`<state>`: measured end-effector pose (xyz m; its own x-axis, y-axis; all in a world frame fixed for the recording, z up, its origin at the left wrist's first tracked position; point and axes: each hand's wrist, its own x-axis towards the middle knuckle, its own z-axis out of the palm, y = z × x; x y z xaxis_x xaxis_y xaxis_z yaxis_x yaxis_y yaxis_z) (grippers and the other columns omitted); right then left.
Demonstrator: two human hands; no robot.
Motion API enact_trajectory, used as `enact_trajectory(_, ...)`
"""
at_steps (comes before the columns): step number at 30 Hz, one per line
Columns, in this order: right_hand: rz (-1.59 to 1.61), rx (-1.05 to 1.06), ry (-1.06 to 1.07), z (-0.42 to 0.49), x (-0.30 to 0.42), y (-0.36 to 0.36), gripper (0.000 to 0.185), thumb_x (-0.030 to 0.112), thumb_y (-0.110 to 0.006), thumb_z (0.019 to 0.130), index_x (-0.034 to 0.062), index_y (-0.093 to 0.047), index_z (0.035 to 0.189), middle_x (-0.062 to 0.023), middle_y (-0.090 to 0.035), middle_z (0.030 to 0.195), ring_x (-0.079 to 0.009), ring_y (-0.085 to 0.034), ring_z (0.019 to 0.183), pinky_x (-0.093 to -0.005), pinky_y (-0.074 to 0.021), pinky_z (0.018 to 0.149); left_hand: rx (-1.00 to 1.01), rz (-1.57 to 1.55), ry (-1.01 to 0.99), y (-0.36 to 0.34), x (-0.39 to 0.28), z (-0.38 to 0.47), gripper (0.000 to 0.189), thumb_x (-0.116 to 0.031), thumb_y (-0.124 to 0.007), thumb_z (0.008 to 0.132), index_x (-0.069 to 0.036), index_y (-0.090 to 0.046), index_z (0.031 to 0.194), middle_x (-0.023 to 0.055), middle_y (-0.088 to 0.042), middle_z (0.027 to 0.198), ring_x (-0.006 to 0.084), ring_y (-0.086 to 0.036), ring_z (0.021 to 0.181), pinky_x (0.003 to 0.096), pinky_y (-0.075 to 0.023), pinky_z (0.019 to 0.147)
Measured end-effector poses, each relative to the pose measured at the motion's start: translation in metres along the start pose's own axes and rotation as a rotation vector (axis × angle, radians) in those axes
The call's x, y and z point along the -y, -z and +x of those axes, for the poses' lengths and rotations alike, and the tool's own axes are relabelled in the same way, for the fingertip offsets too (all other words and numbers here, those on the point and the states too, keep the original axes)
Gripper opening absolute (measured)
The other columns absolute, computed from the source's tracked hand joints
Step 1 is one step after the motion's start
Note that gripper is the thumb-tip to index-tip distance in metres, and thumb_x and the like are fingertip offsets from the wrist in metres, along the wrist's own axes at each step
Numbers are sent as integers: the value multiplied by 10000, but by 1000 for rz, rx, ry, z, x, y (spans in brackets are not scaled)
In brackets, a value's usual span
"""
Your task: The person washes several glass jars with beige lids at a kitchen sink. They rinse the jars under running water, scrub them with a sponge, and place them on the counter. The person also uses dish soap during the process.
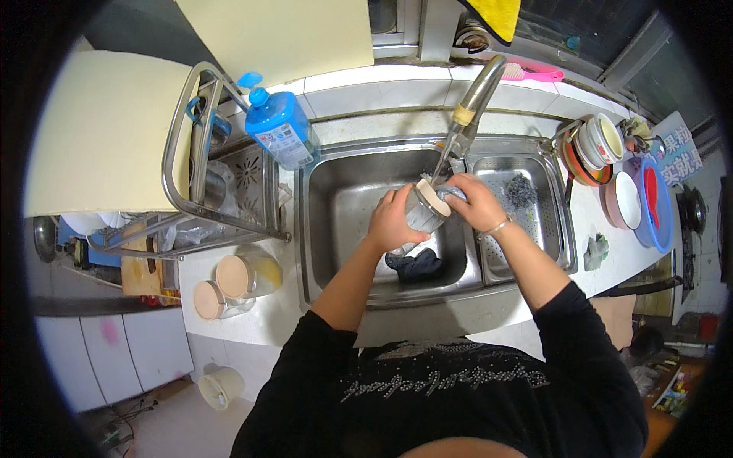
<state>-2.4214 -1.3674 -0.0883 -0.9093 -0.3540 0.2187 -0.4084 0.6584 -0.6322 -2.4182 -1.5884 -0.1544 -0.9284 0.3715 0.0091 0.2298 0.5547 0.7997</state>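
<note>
My left hand (395, 220) grips a clear jar (422, 216) with a beige lid (433, 198), tilted over the large basin of a steel sink (343, 154). My right hand (475, 203) holds a wet greyish-blue cloth (452, 193) against the lid. Water runs from the metal faucet (478, 94) just behind the lid. Below the jar, a dark cloth (415, 265) lies on the basin floor. Two more jars with beige lids, one larger (235, 276) and one smaller (209, 300), rest on the counter to the left.
A blue pump bottle (280, 129) stands behind the sink's left corner, beside a metal rack (172, 166). A dark mesh scourer (521, 190) sits in the small basin. Stacked bowls (598, 140), a blue basin (664, 229) and a pale green cloth (596, 252) are at right.
</note>
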Motion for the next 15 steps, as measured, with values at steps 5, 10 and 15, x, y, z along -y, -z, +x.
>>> enact_trajectory(5,122,-43,107,-9,5,-20,240,129,-715,796,44,-575,971,-146,-590,1020,-383,-524,1103,-408,-436,922,148,45,70,0,-2,-1,1037,-366,-870,486,-70,-414,1369,205,-537,1237,393,-521,1165,461,-441,964)
enact_trajectory(10,-60,-59,-39,14,-12,-51,268,224,-707,823,75,-628,1031,-91,-636,1004,-329,-631,873,-376,-506,768,151,134,100,-16,-16,-4,998,-390,-867,494,-69,-437,1336,210,-542,1229,385,-526,1167,463,-450,942)
enact_trajectory(15,254,47,-12,2,-21,-44,245,140,-711,824,48,-606,1025,-119,-588,1155,-309,-578,1066,-352,-472,899,123,-86,149,-17,-5,-7,1011,-345,-882,505,-31,-416,1346,207,-537,1236,353,-529,1171,442,-439,964)
